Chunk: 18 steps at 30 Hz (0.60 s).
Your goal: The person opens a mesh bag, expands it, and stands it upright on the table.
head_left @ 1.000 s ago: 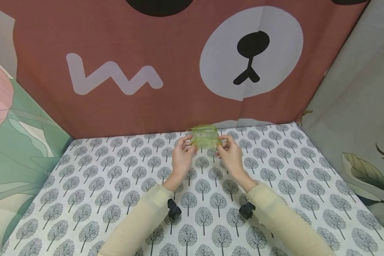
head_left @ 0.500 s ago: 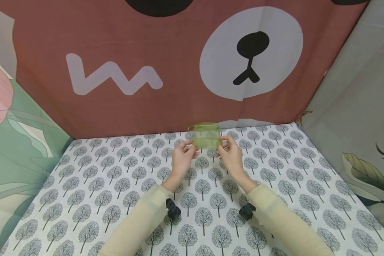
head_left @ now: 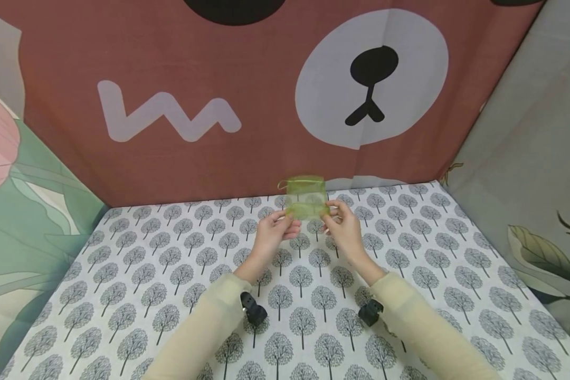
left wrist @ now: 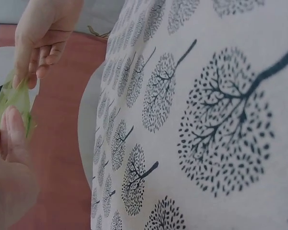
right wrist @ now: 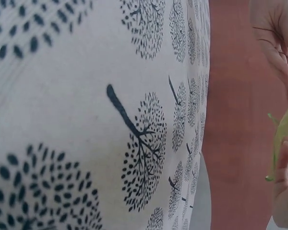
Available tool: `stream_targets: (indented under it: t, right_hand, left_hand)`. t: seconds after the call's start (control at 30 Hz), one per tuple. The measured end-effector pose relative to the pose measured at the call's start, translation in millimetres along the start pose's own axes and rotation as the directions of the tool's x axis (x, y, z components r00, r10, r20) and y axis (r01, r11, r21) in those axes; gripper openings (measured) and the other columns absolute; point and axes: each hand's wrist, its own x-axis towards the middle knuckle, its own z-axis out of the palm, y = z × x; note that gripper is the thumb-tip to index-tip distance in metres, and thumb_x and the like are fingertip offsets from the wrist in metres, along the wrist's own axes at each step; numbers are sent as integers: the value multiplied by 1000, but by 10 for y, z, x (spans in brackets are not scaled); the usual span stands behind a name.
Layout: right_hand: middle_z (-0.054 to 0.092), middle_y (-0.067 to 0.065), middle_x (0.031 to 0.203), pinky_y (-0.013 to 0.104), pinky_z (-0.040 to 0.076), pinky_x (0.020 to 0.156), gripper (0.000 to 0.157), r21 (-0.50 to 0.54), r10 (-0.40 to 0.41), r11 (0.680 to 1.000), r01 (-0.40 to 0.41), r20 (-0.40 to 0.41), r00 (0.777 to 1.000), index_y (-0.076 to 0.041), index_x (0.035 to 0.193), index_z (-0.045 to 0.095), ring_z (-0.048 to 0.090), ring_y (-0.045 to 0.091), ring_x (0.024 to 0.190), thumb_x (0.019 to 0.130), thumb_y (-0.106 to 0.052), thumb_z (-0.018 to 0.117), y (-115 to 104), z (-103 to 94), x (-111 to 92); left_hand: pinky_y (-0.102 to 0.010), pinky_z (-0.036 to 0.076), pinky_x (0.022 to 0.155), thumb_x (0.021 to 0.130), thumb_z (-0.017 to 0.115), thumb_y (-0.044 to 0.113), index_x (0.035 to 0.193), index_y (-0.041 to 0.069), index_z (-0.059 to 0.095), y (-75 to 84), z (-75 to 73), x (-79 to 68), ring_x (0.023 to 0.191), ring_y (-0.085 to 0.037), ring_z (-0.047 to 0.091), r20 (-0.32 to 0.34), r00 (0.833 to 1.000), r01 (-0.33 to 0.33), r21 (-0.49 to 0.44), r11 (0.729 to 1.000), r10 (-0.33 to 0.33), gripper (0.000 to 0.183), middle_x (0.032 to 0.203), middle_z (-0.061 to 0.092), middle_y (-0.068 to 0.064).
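Note:
A sheer yellow-green organza drawstring bag point(head_left: 306, 196) is stretched between the two hands near the back of the table, its gathered top uppermost and a thin cord loop out at its left. My left hand point(head_left: 271, 232) pinches its lower left corner between thumb and index finger. At the lower right corner, my right hand point(head_left: 344, 228) pinches it the same way. In the left wrist view the bag point(left wrist: 17, 98) spans the gap between the right hand point(left wrist: 48, 33) and the left. The right wrist view cuts the bag point(right wrist: 285, 122) off at its right edge.
A white cloth with tree prints point(head_left: 195, 295) covers the table. Behind it hangs a red-brown backdrop point(head_left: 195, 169) with a bear face; patterned curtains point(head_left: 541, 174) close off the sides. Black cameras point(head_left: 254, 311) sit on both wrists.
The bag has risen slightly at its top and stands more upright and flat. The left fingers have slid down along its side to the lower corner; the right hand has barely moved.

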Motion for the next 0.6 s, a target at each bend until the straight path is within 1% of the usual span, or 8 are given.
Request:
stream_targets:
  t: [0.07, 0.13, 0.27, 0.33, 0.43, 0.5, 0.57, 0.6]
  right_hand:
    - [65, 23, 103, 35, 60, 62, 39, 9, 9, 1000, -10, 16, 1000, -3, 129, 49, 59, -2, 57, 92, -8, 60, 3, -8, 6]
    - [65, 23, 107, 33, 60, 64, 43, 27, 27, 999, -28, 36, 999, -4, 132, 47, 60, -2, 60, 92, -11, 61, 8, -18, 17]
    - [62, 22, 116, 34, 61, 74, 52, 55, 79, 995, -84, 82, 993, -6, 137, 42, 64, 4, 71, 90, -15, 64, 17, -41, 40]
    - [61, 21, 120, 35, 59, 79, 56, 45, 93, 994, -98, 106, 990, -7, 138, 40, 64, 6, 77, 90, -17, 66, 22, -56, 46]
    - [59, 20, 123, 31, 57, 82, 61, 29, 93, 995, -98, 142, 985, -7, 140, 38, 63, 9, 85, 88, -18, 68, 27, -82, 52]
    - [56, 20, 126, 28, 56, 83, 64, 23, 91, 995, -96, 166, 982, -7, 142, 36, 62, 14, 92, 88, -18, 69, 23, -97, 54]
    - [54, 20, 128, 28, 55, 85, 67, 19, 103, 994, -109, 190, 976, -8, 143, 33, 62, 22, 101, 88, -19, 69, 26, -105, 58]
    - [54, 20, 129, 30, 55, 87, 68, 14, 114, 993, -119, 200, 973, -8, 144, 32, 62, 26, 105, 88, -19, 68, 28, -110, 58]
  left_hand:
    - [-26, 61, 75, 96, 56, 12, 128, -3, 54, 2, -5, -3, 71, -5, 69, 8, 1000, 3, -26, 1000, -3, 35, 101, 71, -22]
    - [-25, 61, 76, 96, 55, 10, 127, -2, 54, 8, -6, -8, 72, -4, 68, 14, 1000, 0, -49, 999, 1, 34, 106, 69, -24]
    - [-21, 60, 76, 96, 54, 8, 127, -2, 55, 19, -2, -18, 76, -4, 68, 11, 1000, 7, -100, 995, -5, 33, 113, 66, -26]
    - [-18, 59, 76, 95, 55, 8, 127, -3, 55, 18, 1, -19, 78, -3, 68, 5, 1000, 9, -115, 993, -9, 33, 113, 67, -24]
    - [-16, 59, 77, 94, 56, 6, 127, -4, 55, 20, 7, -17, 79, -2, 67, -8, 1000, 5, -129, 992, -6, 34, 109, 68, -20]
    - [-15, 58, 78, 94, 56, 5, 127, -4, 55, 24, 7, -17, 80, -2, 67, -16, 1000, 4, -134, 991, -6, 35, 105, 69, -16]
    - [-15, 58, 79, 93, 55, 5, 127, -4, 55, 31, 10, -19, 82, -3, 67, -15, 1000, 2, -141, 990, -4, 35, 107, 68, -15]
    - [-15, 58, 79, 94, 54, 4, 128, -4, 54, 36, 11, -23, 83, -3, 67, -11, 1000, 2, -149, 989, -3, 35, 109, 67, -16]
